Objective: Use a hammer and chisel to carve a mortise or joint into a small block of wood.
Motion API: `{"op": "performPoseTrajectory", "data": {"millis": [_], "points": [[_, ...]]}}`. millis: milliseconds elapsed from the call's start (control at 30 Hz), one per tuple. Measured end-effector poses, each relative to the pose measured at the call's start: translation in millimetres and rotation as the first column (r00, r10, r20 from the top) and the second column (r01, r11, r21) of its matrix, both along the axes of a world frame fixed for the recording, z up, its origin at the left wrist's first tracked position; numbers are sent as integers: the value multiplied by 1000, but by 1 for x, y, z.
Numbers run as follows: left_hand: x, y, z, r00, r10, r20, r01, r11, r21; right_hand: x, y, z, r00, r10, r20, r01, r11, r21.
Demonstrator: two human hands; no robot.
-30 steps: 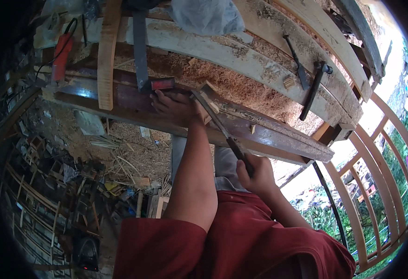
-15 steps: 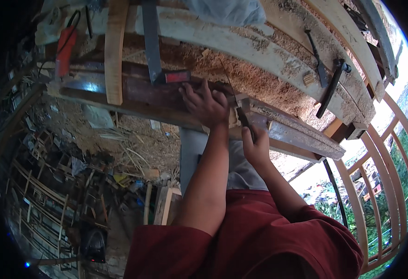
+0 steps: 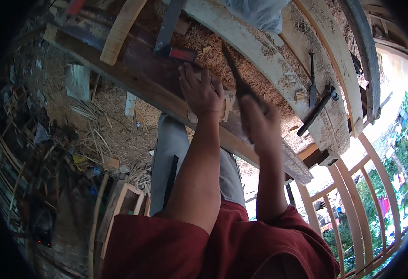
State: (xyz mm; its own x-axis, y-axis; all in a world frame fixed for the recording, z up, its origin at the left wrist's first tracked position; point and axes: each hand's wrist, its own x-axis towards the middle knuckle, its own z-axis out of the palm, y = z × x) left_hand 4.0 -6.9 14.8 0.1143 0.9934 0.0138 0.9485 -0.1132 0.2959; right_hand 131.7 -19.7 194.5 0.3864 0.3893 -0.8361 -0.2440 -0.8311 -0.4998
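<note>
My left hand (image 3: 201, 93) presses down over a short light piece of wood (image 3: 230, 98), fingers bent across its far side. Much of that piece is hidden under the palm. It rests on a long dark-topped beam (image 3: 141, 69). In my right hand (image 3: 261, 122), fingers wrapped round the handle, is a saw (image 3: 233, 67) with a narrow dark blade pointing away from me. The hand is a little blurred, and the blade is apart from the wood. Just beyond my left fingertips lies a try square with a red-and-black stock (image 3: 182, 54) and a grey blade.
Wood shavings (image 3: 213, 58) fill the gap behind the beam. A chisel (image 3: 312, 83) and a hammer (image 3: 318, 110) lie on planks at the right. A curved wooden slat (image 3: 122, 32) crosses the beam, and a clear plastic bag (image 3: 257, 14) sits at the back. Offcuts litter the floor at left.
My right hand has lifted the saw off the wood, and its blade now shows broadside instead of edge-on. My left hand stays on the piece. The whole view has turned and shifted.
</note>
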Motion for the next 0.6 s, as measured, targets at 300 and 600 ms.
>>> {"op": "performPoseTrajectory", "data": {"millis": [300, 600], "points": [[3, -7, -4, 1000, 7, -18, -6, 999, 34, 27, -129, 37, 968, 72, 238, -136, 956, 262], [2, -13, -13, 1000, -23, -12, 24, 993, 113, 113, -65, -116, 422, 288, 860, -578, 816, 11]]}}
